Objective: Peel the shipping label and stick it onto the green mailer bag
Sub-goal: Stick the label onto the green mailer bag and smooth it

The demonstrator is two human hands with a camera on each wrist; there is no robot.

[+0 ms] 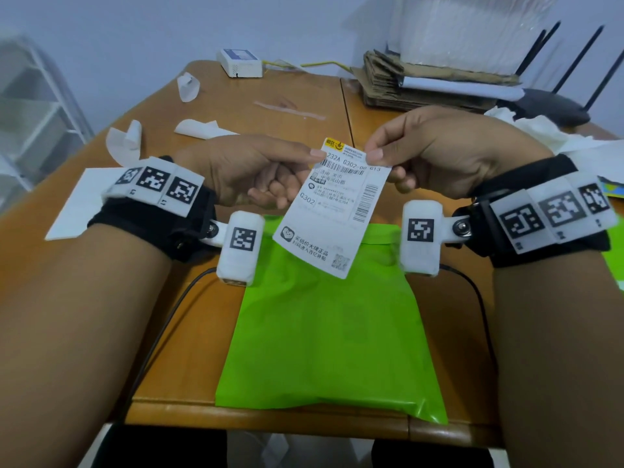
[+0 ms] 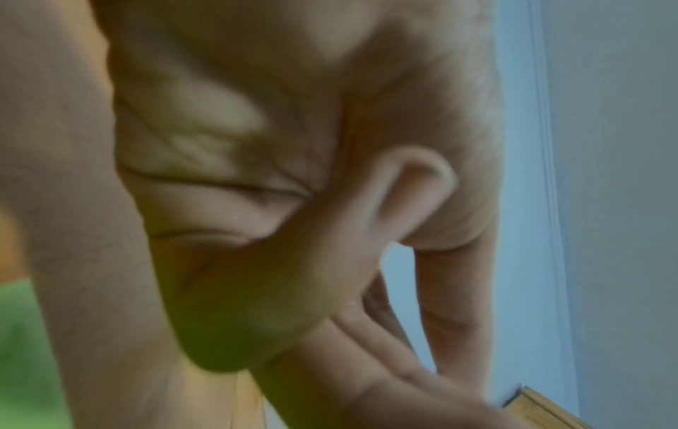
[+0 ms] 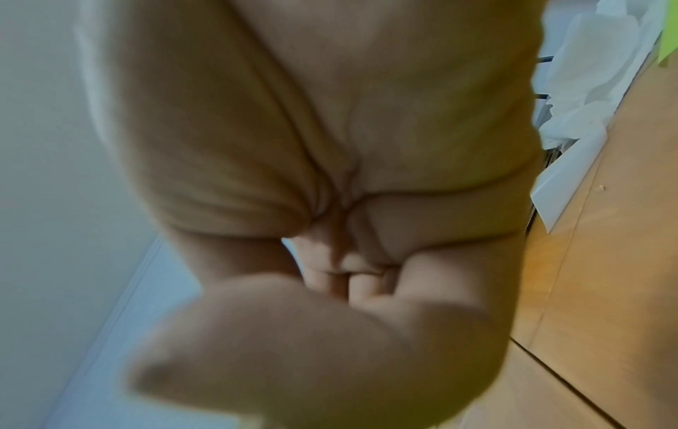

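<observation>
A white shipping label [image 1: 334,211] with barcodes and printed text hangs in the air above the green mailer bag [image 1: 331,336], which lies flat on the wooden table near its front edge. My left hand [image 1: 256,170] pinches the label's top left corner. My right hand [image 1: 418,153] pinches its top right corner. The label's lower end overlaps the bag's top edge in the head view. Both wrist views show only blurred palms and curled fingers [image 2: 407,203]; the label is hidden there.
Peeled white backing scraps [image 1: 125,140] and a white sheet [image 1: 77,204] lie at the left. A stack of cardboard [image 1: 422,82], a white box [image 1: 240,63] and a black router [image 1: 553,106] stand at the back. Crumpled white paper [image 3: 594,72] lies at the right.
</observation>
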